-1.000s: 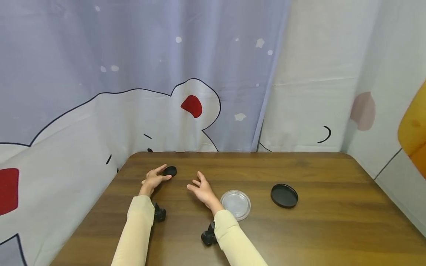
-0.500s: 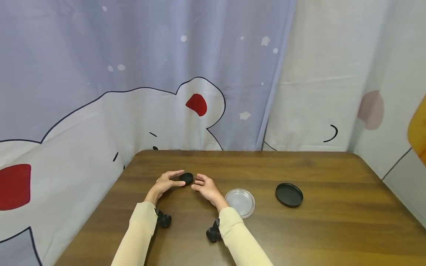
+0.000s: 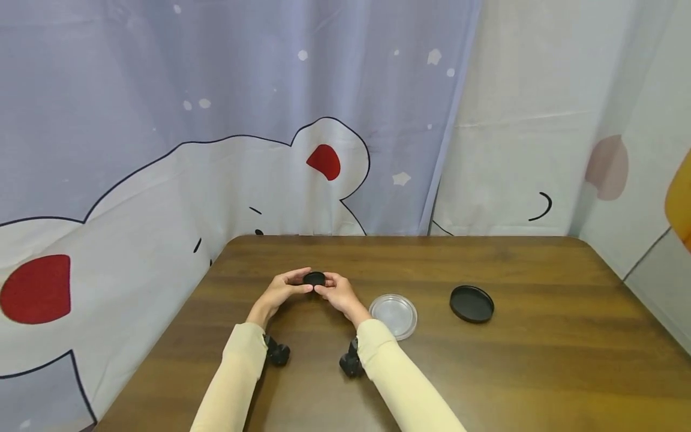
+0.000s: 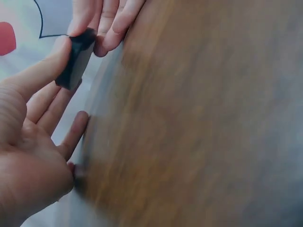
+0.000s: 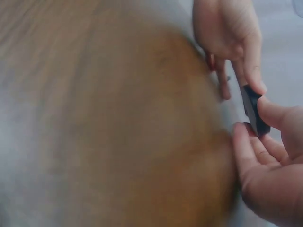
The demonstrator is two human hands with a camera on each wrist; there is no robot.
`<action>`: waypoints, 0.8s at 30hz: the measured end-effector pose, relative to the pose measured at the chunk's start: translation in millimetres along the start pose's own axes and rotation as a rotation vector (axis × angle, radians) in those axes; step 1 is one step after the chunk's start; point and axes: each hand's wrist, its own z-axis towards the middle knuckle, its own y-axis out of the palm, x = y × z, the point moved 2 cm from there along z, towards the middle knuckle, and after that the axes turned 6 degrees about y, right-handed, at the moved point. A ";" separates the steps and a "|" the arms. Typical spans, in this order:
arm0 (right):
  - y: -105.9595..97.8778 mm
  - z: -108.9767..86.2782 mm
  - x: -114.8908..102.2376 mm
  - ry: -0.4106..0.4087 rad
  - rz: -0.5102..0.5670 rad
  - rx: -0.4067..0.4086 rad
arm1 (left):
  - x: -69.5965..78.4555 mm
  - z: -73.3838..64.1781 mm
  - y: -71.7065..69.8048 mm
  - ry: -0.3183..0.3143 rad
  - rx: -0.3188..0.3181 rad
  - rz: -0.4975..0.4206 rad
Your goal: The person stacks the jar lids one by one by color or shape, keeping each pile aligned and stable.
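Between my two hands is a small black round lid (image 3: 314, 278), shallow with a low rim, held up over the far left part of the table. My left hand (image 3: 277, 295) pinches its left side, thumb on the near edge and fingers behind. From the other side, my right hand (image 3: 341, 295) grips it the same way, the two thumbs nearly meeting at the front. In the left wrist view the lid (image 4: 78, 59) appears edge-on between the thumbs and fingers. The right wrist view also shows the lid (image 5: 257, 111) from its side.
A clear round plastic lid (image 3: 396, 315) lies on the wooden table (image 3: 518, 372) just right of my right forearm. Farther right is a larger black round lid (image 3: 472, 304) with a raised rim. A printed curtain (image 3: 243, 186) hangs behind the table.
My left hand has brought the small black lid rightward from the table's far left. My right hand, earlier apart with loose fingers, has closed on the lid's right side.
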 end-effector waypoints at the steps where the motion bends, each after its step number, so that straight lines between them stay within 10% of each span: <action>1: -3.3 -1.5 -3.2 0.008 0.003 -0.006 | 1.9 0.6 2.9 0.000 0.006 -0.010; 10: -43.2 -17.2 -36.0 0.003 -0.011 0.020 | 42.0 8.0 31.1 0.071 0.033 -0.101; 24: -135.2 -52.7 -47.4 -0.045 0.001 0.132 | 107.1 26.6 111.6 0.166 0.025 -0.244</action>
